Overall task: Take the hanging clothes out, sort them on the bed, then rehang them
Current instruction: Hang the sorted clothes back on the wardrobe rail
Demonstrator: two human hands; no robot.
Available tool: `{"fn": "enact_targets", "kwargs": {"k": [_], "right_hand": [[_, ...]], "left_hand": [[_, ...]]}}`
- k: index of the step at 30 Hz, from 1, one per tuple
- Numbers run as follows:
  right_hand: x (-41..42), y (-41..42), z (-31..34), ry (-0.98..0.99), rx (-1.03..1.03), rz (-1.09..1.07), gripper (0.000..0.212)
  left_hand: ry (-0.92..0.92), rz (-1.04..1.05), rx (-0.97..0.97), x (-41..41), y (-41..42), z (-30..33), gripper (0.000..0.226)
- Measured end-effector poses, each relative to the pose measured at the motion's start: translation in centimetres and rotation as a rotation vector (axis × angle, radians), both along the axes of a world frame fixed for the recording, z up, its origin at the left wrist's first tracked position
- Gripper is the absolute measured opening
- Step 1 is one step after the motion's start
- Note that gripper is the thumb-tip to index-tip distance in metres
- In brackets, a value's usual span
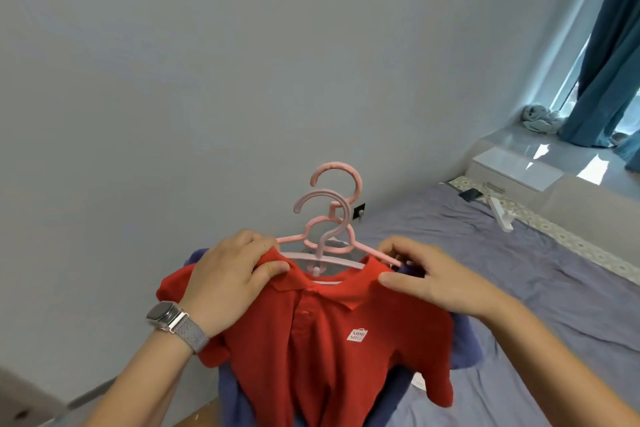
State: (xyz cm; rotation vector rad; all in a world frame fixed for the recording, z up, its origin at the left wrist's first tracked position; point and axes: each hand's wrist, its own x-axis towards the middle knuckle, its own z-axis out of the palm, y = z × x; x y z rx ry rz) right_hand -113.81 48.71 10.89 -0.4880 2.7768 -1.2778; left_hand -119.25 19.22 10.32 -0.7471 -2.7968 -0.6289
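A red polo shirt [332, 350] with a small white logo hangs on a pink hanger [320, 243]; a second pink hanger [341, 180] stands just behind it. A purple-blue garment [464, 343] hangs behind the red shirt, mostly hidden. My left hand [235, 274], with a watch on its wrist, grips the shirt's left shoulder and collar. My right hand [426, 274] pinches the right shoulder where the hanger arm sticks out. Both hangers are held up above the edge of the bed [519, 274].
The bed has a grey-purple sheet, with a white power strip [500, 215] and a dark phone [469, 194] near its far end. A white ledge [516, 166] runs beyond it, with a crumpled cloth [540, 118] and teal curtains [609, 55]. A plain wall fills the left.
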Motion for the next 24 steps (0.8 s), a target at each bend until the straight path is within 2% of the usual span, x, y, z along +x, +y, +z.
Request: {"fn": "enact_targets", "kwargs": {"k": [3, 6, 9, 12, 15, 18, 19, 22, 24], "right_hand": [[2.7, -1.0, -0.4, 0.112, 0.096, 0.010, 0.030], [6.4, -2.2, -1.3, 0.138, 0.122, 0.049, 0.022], [9.7, -5.0, -1.2, 0.169, 0.233, 0.119, 0.048], [11.7, -8.6, 0.3, 0.209, 0.187, 0.225, 0.036], [13.5, -13.2, 2.8, -0.063, 0.014, 0.434, 0.020], [16.6, -19.2, 4.1, -0.403, -0.192, 0.604, 0.031], [17.9, -21.5, 4.3, -0.477, -0.243, 0.639, 0.030], [23.0, -28.7, 4.3, -0.608, -0.345, 0.763, 0.008], [27.1, -33.3, 3.9, -0.698, -0.374, 0.814, 0.006]], "left_hand": [[-0.005, 0.047, -0.016, 4.3, -0.1, 0.3, 0.059], [-0.036, 0.078, -0.021, 9.0, -1.0, -0.1, 0.055], [-0.025, 0.147, -0.002, 13.8, -2.7, -0.1, 0.052], [-0.012, 0.247, 0.031, 18.8, -5.9, 0.8, 0.053], [0.042, 0.358, 0.043, 24.3, -10.1, 2.5, 0.053], [0.103, 0.482, 0.036, 30.7, -14.8, 4.0, 0.051], [0.116, 0.527, 0.042, 32.9, -16.5, 4.5, 0.050], [0.147, 0.667, 0.052, 40.4, -21.8, 4.7, 0.046], [0.232, 0.807, 0.089, 46.2, -24.9, 4.2, 0.035]]}}
